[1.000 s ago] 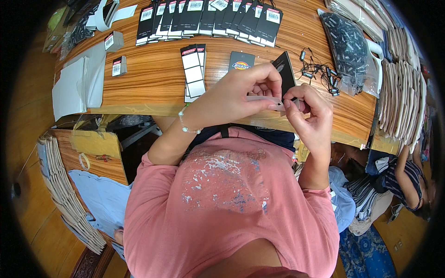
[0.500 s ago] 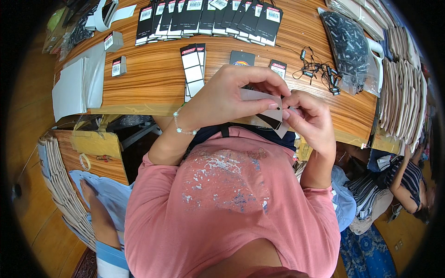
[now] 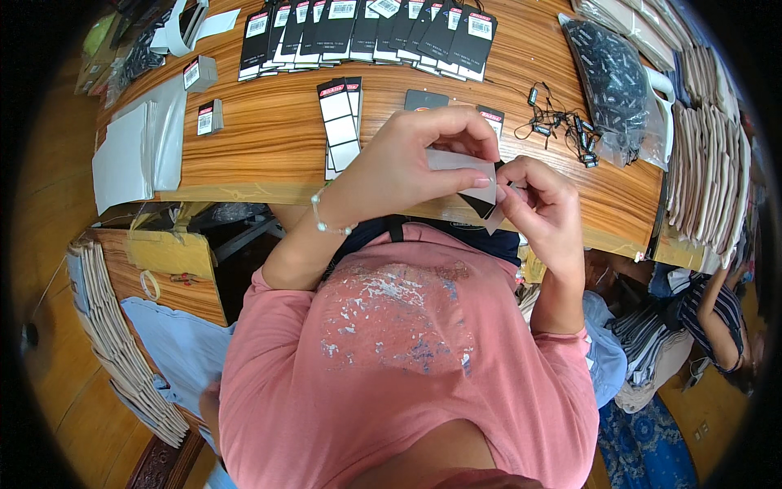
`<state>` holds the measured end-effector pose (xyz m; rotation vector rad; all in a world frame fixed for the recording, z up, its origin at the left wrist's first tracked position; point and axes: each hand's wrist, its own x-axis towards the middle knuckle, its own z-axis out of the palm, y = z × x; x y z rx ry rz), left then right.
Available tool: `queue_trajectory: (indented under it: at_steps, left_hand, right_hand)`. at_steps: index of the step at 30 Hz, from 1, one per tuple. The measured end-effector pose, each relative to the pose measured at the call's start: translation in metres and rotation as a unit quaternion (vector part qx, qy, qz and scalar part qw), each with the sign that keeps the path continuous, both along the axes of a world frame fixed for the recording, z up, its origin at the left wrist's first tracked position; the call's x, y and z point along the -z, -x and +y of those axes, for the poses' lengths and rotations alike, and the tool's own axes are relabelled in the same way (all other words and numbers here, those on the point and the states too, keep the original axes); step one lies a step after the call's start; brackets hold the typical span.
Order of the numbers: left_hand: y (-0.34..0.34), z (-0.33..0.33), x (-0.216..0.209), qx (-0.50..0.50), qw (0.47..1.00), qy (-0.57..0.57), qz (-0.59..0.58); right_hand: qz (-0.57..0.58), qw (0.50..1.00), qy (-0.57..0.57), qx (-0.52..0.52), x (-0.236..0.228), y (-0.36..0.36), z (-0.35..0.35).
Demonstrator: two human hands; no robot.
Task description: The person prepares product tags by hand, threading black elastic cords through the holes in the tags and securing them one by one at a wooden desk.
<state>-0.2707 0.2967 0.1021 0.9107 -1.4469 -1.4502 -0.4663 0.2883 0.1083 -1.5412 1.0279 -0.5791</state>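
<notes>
My left hand [image 3: 419, 159] pinches a few hang tags [image 3: 463, 173] above the table's front edge, thumb on a pale grey face. A black tag and another pale one fan out beneath it. My right hand [image 3: 544, 204] is closed at the tags' right end, fingertips pressed together by their corner; whether a string is between them cannot be made out. Just beyond my hands lie a dark tag [image 3: 425, 100] and a smaller barcode tag [image 3: 491, 116]. Long white-panelled label tags [image 3: 337, 122] rest left of them.
Black hang tags [image 3: 366, 33] lie overlapping along the back. Tangled black tag strings [image 3: 562, 126] sit right, near a plastic bag [image 3: 607, 85] full of them. Folded garments [image 3: 705, 163] are stacked at right; white paper sheets [image 3: 130, 155] lie left. Another person [image 3: 717, 314] is at far right.
The fanned tags have drawn closer together, with the grey one raised slightly. Both hands stay nearly in place. At lower left, another person's arm has withdrawn from the blue cloth.
</notes>
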Motion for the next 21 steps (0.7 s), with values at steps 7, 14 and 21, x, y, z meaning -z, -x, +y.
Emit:
queue_trajectory:
  at_steps: [7, 14, 21]
  left_hand:
    - [-0.003, 0.001, -0.005, 0.042, 0.995, -0.043, 0.078]
    - [-0.001, 0.003, -0.005, -0.01, 0.998, 0.046, 0.047]
    - [-0.004, 0.006, -0.006, -0.011, 0.976, 0.215, -0.025]
  right_hand:
    - [-0.035, 0.99, 0.121, -0.068, -0.007, 0.002, -0.001]
    - [-0.019, 0.994, 0.092, -0.06, -0.017, 0.0, 0.0]
    - [-0.05, 0.987, 0.136, -0.075, -0.017, 0.001, 0.001]
